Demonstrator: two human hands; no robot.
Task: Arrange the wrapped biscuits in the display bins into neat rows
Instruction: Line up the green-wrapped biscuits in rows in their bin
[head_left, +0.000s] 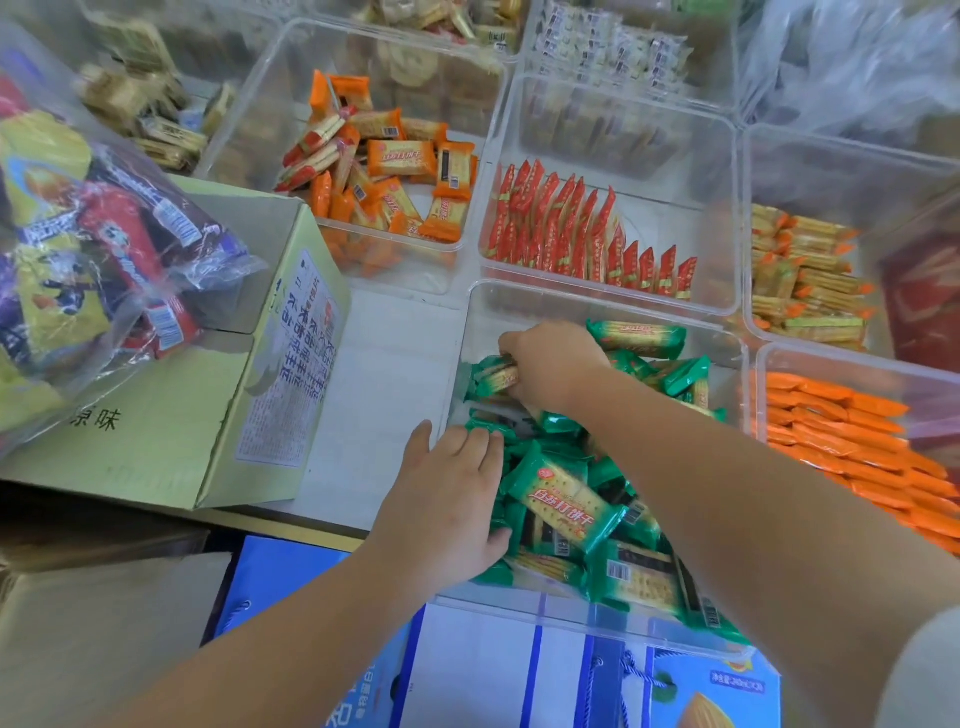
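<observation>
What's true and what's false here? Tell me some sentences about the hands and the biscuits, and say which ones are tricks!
1. The right hand grips a green-wrapped biscuit pack. True.
2. The left hand holds a red pack. False: it rests open on the green packs.
3. The red-wrapped packs stand upright in a row. True.
4. The orange-wrapped packs lie in neat rows. False: they are jumbled.
5. The cardboard box sits right of the green packs. False: it sits left of them.
</observation>
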